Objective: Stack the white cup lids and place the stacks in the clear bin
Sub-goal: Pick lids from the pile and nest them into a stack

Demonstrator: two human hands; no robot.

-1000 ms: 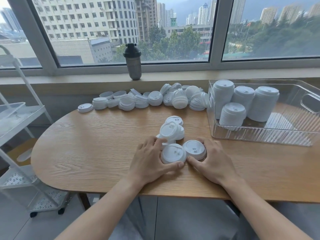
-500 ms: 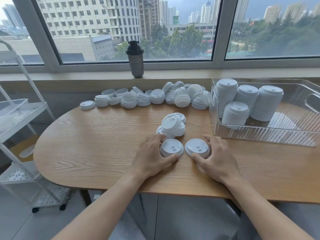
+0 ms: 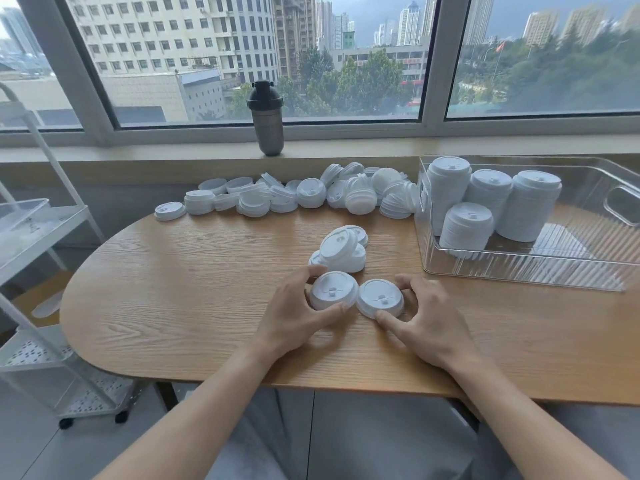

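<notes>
Two lids in hand, head view, the only view. Left hand (image 3: 294,315) grips the left lid (image 3: 333,291) by the rim, thumb on the near edge, fingers curled over the far edge. Right hand (image 3: 424,318) grips the right lid (image 3: 380,298) the same way, thumb at the near rim, fingers round the far side. Both lids sit top-up on the wooden table (image 3: 173,289), rims touching or nearly so, can't tell which. Just behind them is a small loose heap of lids (image 3: 341,249), tilted and overlapping. Far edge of the table has a long row of unsorted lids (image 3: 294,199), some already in short stacks. Clear bin (image 3: 519,271) is on the right with four tall stacks (image 3: 491,206) standing in its left end, rest of the bin floor bare. My read: stacking step, start of a new stack, task roughly mid-way given what's left on the table. Next move likely calls for lifting one lid and seating it square on the other, same way up, then feeding from the near heap. Risk: a skewed nest makes the stack lean once it gets tall.
</notes>
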